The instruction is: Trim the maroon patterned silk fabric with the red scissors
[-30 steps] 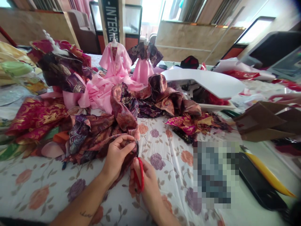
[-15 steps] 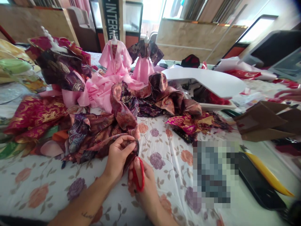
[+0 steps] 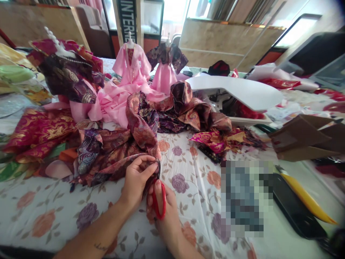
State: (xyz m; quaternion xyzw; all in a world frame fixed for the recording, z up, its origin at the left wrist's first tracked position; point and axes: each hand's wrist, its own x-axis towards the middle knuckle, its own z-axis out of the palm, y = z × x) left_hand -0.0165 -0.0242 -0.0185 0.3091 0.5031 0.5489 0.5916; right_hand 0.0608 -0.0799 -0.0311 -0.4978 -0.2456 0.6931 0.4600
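Patterned cloth [image 3: 114,154] heaped left; left hand [image 3: 137,176] pinches its edge, thumb to finger. Right hand [image 3: 170,213] just beside, closed round red scissors [image 3: 164,203]. Less loose cloth shows below than a second ago; cutting likely under way.

I get daylight from back window [image 3: 175,11], blown white; frame edges smeared, stretched; pixelated patch [image 3: 244,198] lower right.

Scissors [image 3: 164,202] partly hidden, pixelated item [image 3: 241,198] unrecognisable, cardboard box [image 3: 302,138] cropped
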